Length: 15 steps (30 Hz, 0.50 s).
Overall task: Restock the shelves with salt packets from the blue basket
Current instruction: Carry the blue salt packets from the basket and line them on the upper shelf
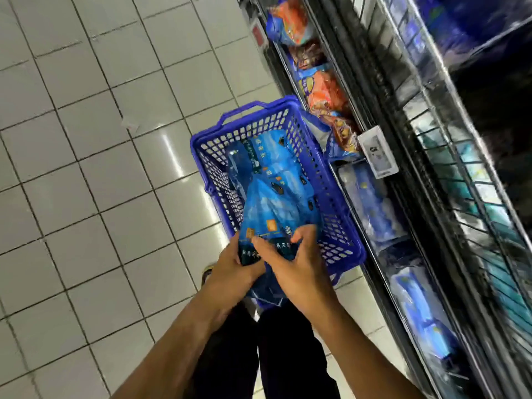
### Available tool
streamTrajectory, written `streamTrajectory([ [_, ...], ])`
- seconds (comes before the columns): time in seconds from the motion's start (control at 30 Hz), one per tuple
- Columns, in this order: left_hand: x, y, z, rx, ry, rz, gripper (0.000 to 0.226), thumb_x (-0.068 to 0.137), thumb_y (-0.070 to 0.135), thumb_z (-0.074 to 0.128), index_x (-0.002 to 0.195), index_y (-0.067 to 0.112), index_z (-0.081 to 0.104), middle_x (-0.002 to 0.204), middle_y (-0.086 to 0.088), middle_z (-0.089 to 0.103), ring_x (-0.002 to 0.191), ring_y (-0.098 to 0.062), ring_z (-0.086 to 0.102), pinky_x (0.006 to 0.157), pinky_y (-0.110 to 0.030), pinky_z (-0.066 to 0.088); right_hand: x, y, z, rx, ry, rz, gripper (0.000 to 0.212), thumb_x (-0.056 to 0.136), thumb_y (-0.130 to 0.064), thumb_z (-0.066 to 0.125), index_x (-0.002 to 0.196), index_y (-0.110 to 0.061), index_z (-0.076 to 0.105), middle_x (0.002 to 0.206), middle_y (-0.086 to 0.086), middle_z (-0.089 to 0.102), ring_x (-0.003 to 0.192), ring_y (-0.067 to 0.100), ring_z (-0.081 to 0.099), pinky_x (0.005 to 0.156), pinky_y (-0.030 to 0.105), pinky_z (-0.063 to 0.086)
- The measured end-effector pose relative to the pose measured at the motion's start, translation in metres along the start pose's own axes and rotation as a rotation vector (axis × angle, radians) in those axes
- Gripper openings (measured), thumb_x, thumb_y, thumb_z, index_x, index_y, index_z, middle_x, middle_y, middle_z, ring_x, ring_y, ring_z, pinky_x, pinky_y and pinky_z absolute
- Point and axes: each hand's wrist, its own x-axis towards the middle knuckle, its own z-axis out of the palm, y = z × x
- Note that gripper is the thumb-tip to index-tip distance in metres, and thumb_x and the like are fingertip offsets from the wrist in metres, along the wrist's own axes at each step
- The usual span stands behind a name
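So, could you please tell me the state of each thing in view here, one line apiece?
Blue perforated plastic basket: on the tiled floor beside the shelving, still holding packets.
Blue plastic salt packets: piled in the basket, near end lifted.
Left hand: gripping the near packets.
Right hand: gripping the same packets.
Bottom shelf: partly stocked with blue packets.
White shelf price tag: fixed to the shelf edge.

Single view, head-worn, wide-angle: looks steeply down, tilted, close over the hands (267, 266) and blue basket (342, 220); tiled floor (86, 168) left, shelves (431, 197) running along right.
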Motion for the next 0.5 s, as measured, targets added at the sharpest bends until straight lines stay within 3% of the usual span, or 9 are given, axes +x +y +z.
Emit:
streamTrajectory([
  [0.1, -0.042, 0.035, -0.003, -0.156, 0.021, -0.056, 0.033, 0.085, -0.003, 0.072, 0.116, 0.006, 0.069, 0.099, -0.014, 0.079, 0.085, -0.029, 0.077, 0.068, -0.035, 0.062, -0.033, -0.038, -0.026, 0.117, 0.033, -0.03, 0.085, 0.06, -0.051, 0.088, 0.12, -0.032, 0.031, 0.107, -0.016, 0.06, 0.096, 0.007, 0.066, 0.084, 0.022, 0.051],
  [0.17, -0.075, 0.06, -0.002, -0.223, 0.016, -0.076, 0.034, 0.082, 0.001, 0.075, 0.115, 0.0, 0.069, 0.098, -0.021, 0.077, 0.083, -0.033, 0.075, 0.072, -0.039, 0.062, -0.06, -0.063, -0.046, 0.101, 0.018, -0.073, 0.091, 0.051, -0.053, 0.087, 0.127, -0.031, 0.042, 0.108, -0.02, 0.066, 0.097, 0.0, 0.067, 0.087, 0.02, 0.054],
  [0.23, -0.112, 0.087, -0.002, -0.279, -0.007, -0.073, 0.043, 0.073, 0.007, 0.077, 0.115, -0.004, 0.069, 0.095, -0.022, 0.076, 0.077, -0.031, 0.075, 0.07, -0.036, 0.062, -0.09, -0.086, -0.067, 0.107, -0.008, -0.127, 0.077, 0.047, -0.047, 0.089, 0.116, -0.03, 0.061, 0.1, -0.02, 0.074, 0.092, -0.004, 0.069, 0.081, 0.017, 0.055],
  [0.3, -0.155, 0.115, -0.003, -0.34, -0.035, -0.073, 0.051, 0.067, 0.009, 0.078, 0.115, -0.004, 0.068, 0.098, -0.022, 0.076, 0.076, -0.028, 0.075, 0.067, -0.035, 0.063, -0.121, -0.106, -0.091, 0.214, -0.065, -0.156, 0.064, 0.044, -0.035, 0.095, 0.102, -0.027, 0.068, 0.089, -0.021, 0.076, 0.08, -0.006, 0.071, 0.067, 0.01, 0.052],
  [0.4, -0.218, 0.15, -0.007, -0.441, -0.094, -0.078, 0.053, 0.063, 0.005, 0.081, 0.114, 0.002, 0.069, 0.107, -0.024, 0.075, 0.081, -0.031, 0.076, 0.065, -0.039, 0.063, -0.167, -0.131, -0.13, 0.414, -0.192, -0.151, 0.055, 0.044, -0.033, 0.089, 0.095, -0.022, 0.072, 0.088, -0.009, 0.078, 0.078, 0.005, 0.072, 0.066, 0.017, 0.054],
  [0.5, -0.279, 0.175, -0.006, -0.466, -0.133, -0.052, 0.044, 0.056, 0.004, 0.088, 0.098, 0.014, 0.079, 0.101, -0.018, 0.077, 0.08, -0.03, 0.077, 0.062, -0.038, 0.061, -0.216, -0.146, -0.163, 0.615, -0.341, -0.128, 0.054, 0.047, -0.026, 0.09, 0.099, -0.025, 0.077, 0.091, -0.002, 0.077, 0.072, 0.011, 0.071, 0.06, 0.023, 0.056],
])
